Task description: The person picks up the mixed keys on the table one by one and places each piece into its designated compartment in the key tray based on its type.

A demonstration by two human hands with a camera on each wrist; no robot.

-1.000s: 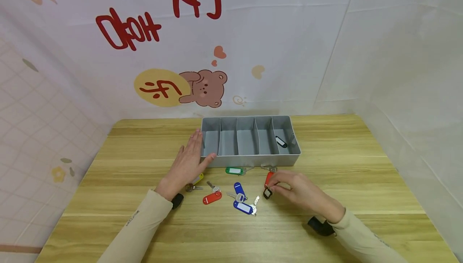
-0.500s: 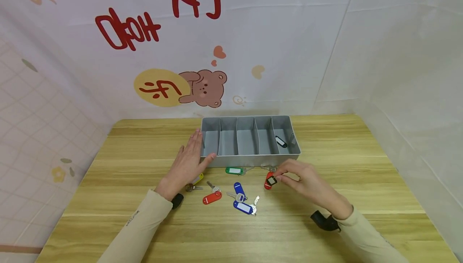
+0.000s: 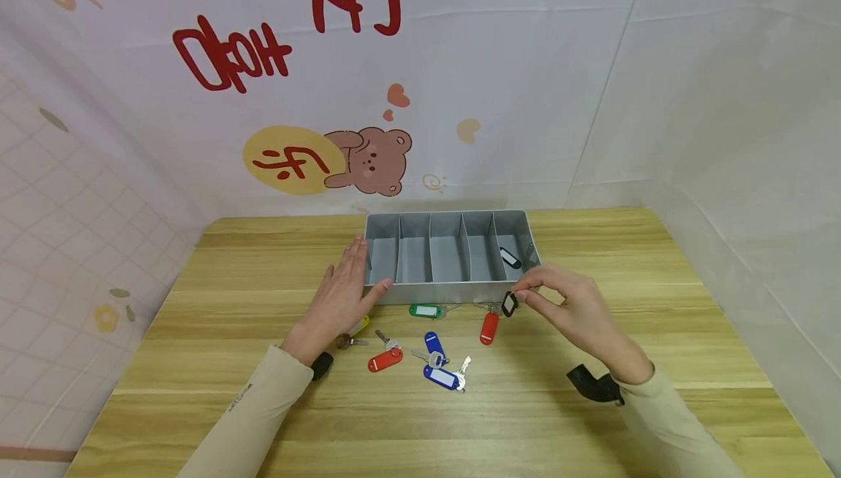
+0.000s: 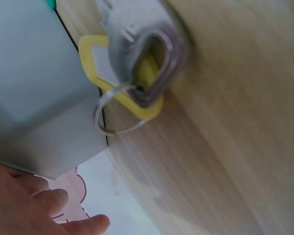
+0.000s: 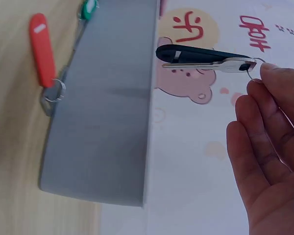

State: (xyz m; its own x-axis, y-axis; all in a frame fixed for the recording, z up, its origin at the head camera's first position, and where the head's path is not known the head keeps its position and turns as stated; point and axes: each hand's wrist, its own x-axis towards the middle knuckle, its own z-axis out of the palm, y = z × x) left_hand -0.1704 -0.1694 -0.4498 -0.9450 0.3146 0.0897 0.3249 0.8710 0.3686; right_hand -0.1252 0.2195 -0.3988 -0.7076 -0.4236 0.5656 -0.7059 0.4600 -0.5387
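Your right hand (image 3: 573, 310): thumb and index pinched narrow on a ring (image 5: 248, 73), other fingers loosely bent. Black tag (image 3: 509, 304) and its key (image 5: 230, 65) hang from that ring, off the table, just beyond your fingertips in the right wrist view. Head view puts those fingertips near the front right corner of the grey tray (image 3: 453, 293). A second black tag (image 3: 510, 257) lies past them, in the tray's far-right compartment.

Your left hand (image 3: 338, 310): fingers straight, along the tray's left end, thumb spread wide to the front rim; you grip nothing there. Yellow tag (image 3: 361, 325) with a key lies beside that palm, partly hidden.

Red tag (image 3: 489, 328) is on the table, just left of your right fingers and nearer you. Green tag (image 3: 425, 311) sits between your hands, by the tray front. Another red tag (image 3: 385, 360) and two overlapping blue tags (image 3: 441, 377) lie nearer you than your left thumb.
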